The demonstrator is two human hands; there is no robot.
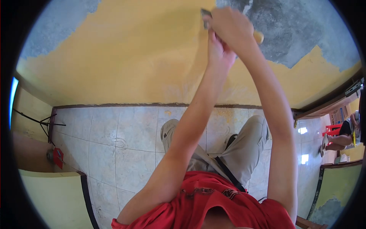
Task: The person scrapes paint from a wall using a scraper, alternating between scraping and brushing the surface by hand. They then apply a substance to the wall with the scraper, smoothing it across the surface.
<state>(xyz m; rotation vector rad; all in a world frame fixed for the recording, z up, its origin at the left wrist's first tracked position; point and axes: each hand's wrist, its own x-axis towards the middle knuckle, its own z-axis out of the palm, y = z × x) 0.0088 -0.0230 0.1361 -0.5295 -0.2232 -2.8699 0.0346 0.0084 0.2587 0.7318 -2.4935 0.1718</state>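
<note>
From where I stand, the 2 bare hands meet high against the wall, at the top of the frame and a little right of centre. The right hand (233, 27) is wrapped around a flat-bladed grey metal scraper (205, 17) with a rounded yellow-tan handle (259, 37); the left hand (222, 52) sits just below, partly covered, and I cannot tell whether its fingers grip the tool or only brace the other hand. The scraper is at the border where the matte yellow paint (133, 45) gives way to a mottled dark-grey bare patch (289, 30) in the upper right. To do this stroke well, I'd say the blade should meet the paint at a shallow angle, with even pressure across its width, the lower hand steadying the push so that no corner gouges the wall. Short strokes out from the ragged border would probably serve best. The tool's long axis runs aslant, dipping to the right: blade toward the upper left, over the yellow, handle butt poking out over the grey. Whether the edge touches the wall, I can't make out through the blur. Below, yellow crumbs (225, 113) dot the pale marbled floor tiles (131, 160).
</note>
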